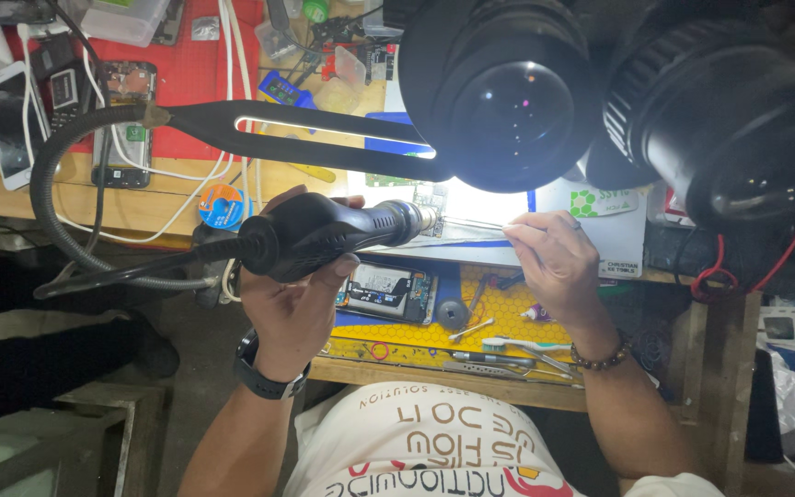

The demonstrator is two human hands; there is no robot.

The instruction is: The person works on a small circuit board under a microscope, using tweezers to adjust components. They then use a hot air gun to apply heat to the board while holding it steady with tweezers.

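My left hand (292, 304) grips the black handle of a hot-air gun (324, 235), its metal nozzle pointing right toward a brightly lit spot under the microscope. My right hand (554, 258) holds thin tweezers (471, 227) whose tips reach left toward the nozzle. The piece being worked on is washed out by the light. An opened phone (388, 292) showing its insides lies on the yellow and blue mat (508, 317) just below the gun.
Two large black microscope eyepieces (508, 92) fill the top. A black gooseneck lamp arm (259, 129) crosses above my left hand. Phones (6, 120), white cables and a solder reel (223, 204) lie at upper left. A toothbrush (526, 344) and small tools rest near the bench's front edge.
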